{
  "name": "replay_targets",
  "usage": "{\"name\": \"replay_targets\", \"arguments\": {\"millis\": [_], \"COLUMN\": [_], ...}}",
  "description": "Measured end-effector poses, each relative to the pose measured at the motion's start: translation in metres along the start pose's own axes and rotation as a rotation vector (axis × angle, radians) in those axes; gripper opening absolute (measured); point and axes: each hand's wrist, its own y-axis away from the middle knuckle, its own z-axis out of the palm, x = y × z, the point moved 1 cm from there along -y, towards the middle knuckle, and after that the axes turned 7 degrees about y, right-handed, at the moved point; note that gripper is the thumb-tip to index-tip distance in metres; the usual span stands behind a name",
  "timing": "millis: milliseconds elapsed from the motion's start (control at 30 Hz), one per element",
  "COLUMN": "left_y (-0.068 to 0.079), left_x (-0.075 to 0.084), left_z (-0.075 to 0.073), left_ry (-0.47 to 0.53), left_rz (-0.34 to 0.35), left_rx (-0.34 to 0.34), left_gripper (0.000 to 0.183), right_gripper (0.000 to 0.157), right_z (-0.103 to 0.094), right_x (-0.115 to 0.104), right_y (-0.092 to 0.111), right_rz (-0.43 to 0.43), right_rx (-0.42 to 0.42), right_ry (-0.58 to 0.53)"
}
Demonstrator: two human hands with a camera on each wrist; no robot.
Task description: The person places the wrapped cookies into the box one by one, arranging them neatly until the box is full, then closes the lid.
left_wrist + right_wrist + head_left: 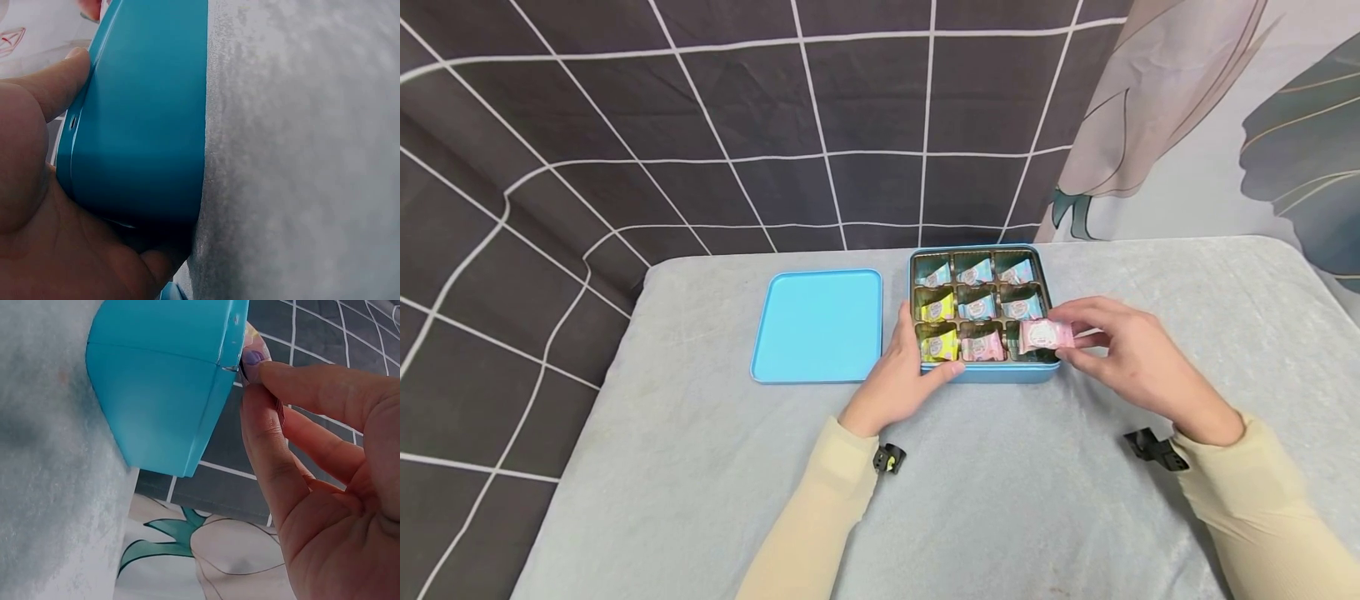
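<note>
A blue tin (1004, 374) with a divided inner tray stands on the bed-like surface, its compartments holding small wrapped candies. My left hand (895, 379) grips its front left corner, thumb on the front rim and fingers along the left side; the left wrist view shows the tin wall (144, 112) close up. Between thumb and fingers, my right hand (1123, 354) pinches a pink wrapped candy (1042, 335) over the front right compartment. In the right wrist view that candy (255, 340) is partly hidden behind the tin's rim (215, 394).
The flat blue lid (817, 327) lies left of the tin. Blue candies (976, 272) fill the back row, with yellow candies (938, 309) at left and another pink candy (982, 347) in the front middle. A dark gridded cloth (865, 100) hangs behind the grey covered surface (700, 467).
</note>
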Motion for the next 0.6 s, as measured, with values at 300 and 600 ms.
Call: {"name": "replay_targets", "arguments": {"millis": [300, 600], "left_y": [0.0001, 0.0], "left_x": [-0.0003, -0.0003], "left_z": [0.0003, 0.0003], "left_ry": [0.002, 0.007], "left_rz": [0.003, 0.006], "left_rx": [-0.002, -0.003], "left_gripper": [0.11, 0.111], "right_gripper": [0.043, 0.041], "right_z": [0.0049, 0.0072], "right_x": [-0.0038, -0.0056], "right_y": [-0.0032, -0.0051], "right_rz": [-0.028, -0.06], "right_rx": [-0.02, -0.034], "right_ry": [0.009, 0.053]}}
